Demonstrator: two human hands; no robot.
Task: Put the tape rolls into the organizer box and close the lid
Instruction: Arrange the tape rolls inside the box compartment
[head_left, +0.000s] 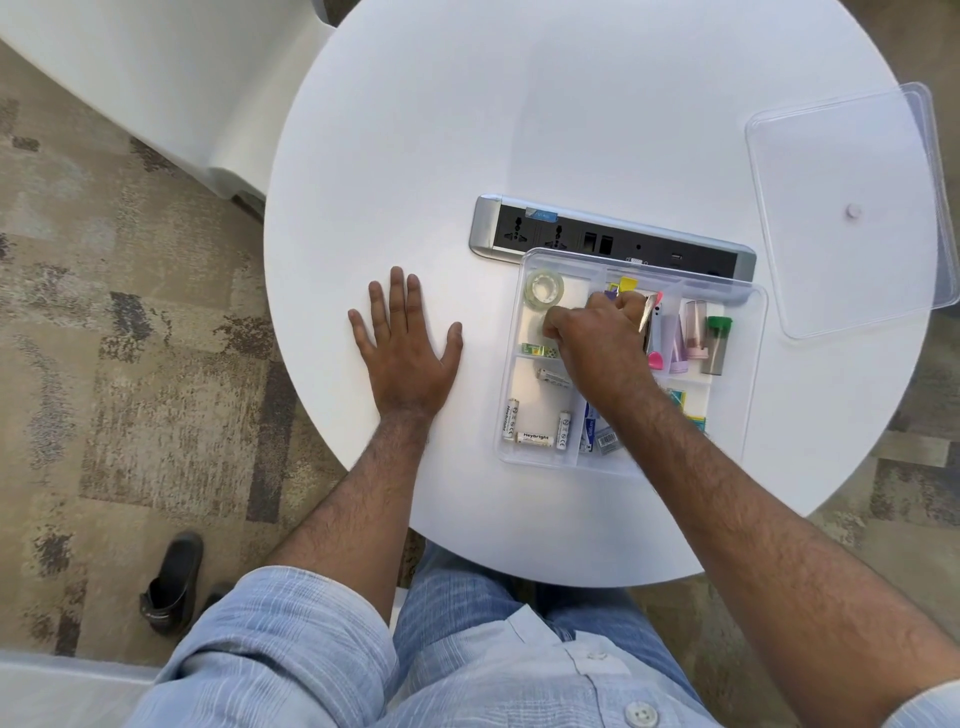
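Note:
A clear organizer box (748, 374) sits on the round white table (519, 130), open, with its compartments showing. One clear tape roll (544, 287) lies in the far left compartment. My right hand (597, 343) reaches into that compartment just below the roll, fingers curled down; a second clear roll seems to be under the fingertips, mostly hidden. My left hand (402, 345) rests flat on the table to the left of the box, fingers spread. The clear lid (852, 208) lies apart at the table's right edge, partly overhanging it.
A grey power socket strip (571, 234) is set in the table just behind the box. Other compartments hold batteries (535, 436), coloured tubes (696, 332) and small packets. A white seat stands far left, a black shoe (174, 582) on the carpet.

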